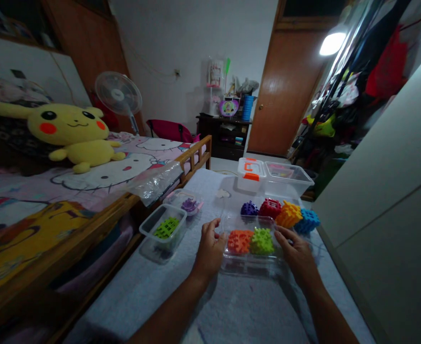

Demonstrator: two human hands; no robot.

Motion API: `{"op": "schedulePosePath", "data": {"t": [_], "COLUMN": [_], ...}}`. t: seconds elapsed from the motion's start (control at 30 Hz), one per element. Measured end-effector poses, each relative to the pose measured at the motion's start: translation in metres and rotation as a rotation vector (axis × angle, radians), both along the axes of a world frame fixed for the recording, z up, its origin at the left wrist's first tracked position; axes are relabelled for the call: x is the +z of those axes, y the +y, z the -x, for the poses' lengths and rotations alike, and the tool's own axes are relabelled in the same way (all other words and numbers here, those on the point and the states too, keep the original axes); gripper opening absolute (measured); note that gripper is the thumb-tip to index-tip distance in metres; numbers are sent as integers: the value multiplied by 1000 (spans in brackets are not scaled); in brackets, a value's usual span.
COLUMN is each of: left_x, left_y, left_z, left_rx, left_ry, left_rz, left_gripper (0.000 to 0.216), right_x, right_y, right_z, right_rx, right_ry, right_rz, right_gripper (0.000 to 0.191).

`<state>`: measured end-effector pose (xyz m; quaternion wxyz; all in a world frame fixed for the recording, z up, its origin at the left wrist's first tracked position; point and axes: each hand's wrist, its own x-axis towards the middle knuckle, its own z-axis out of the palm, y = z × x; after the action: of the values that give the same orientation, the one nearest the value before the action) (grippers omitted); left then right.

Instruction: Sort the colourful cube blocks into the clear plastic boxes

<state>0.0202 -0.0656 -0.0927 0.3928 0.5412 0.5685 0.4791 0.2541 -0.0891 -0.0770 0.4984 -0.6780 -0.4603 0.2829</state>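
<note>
A clear plastic container [248,265] stands in front of me, holding orange interlocking toy pieces [239,241] on the left and lime-green ones [262,241] on the right. My left hand [210,246] grips its left side, the thumb against the wall. On the opposite side, my right hand [298,253] has its fingers closed on the edge. Just behind the container lie bundles of similar pieces: dark purple [249,208], red [270,208], yellow-orange [289,214] and blue [308,220].
To the left are an open clear tub [148,232] with green pieces [166,228] and a clear box with purple pieces [189,205]. An orange-latched box [249,184] and another clear bin [296,184] stand at the back. A wooden bed rail [196,155] borders the table's left side.
</note>
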Motion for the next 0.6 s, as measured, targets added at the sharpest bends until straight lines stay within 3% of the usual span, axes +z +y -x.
{"op": "schedulePosePath", "data": {"t": [0.13,0.33,0.43,0.6], "left_x": [-4,-4,-7,-13], "left_y": [3,5,6,8], "left_z": [1,5,9,12], "left_rx": [-8,-128,-219,-274], "left_ry": [-146,-365,-512,-624], "left_rz": [55,151,232,231], "left_gripper": [40,52,53,46], "right_x": [-1,-10,-12,-7], "right_y": [-1,-4,-3,-3], "right_z": [1,-4,-4,2], "right_rx": [49,123,145,171], "right_ry": [70,358,489,616], "right_rz": [48,196,207,176], "right_gripper": [57,63,57,56]}}
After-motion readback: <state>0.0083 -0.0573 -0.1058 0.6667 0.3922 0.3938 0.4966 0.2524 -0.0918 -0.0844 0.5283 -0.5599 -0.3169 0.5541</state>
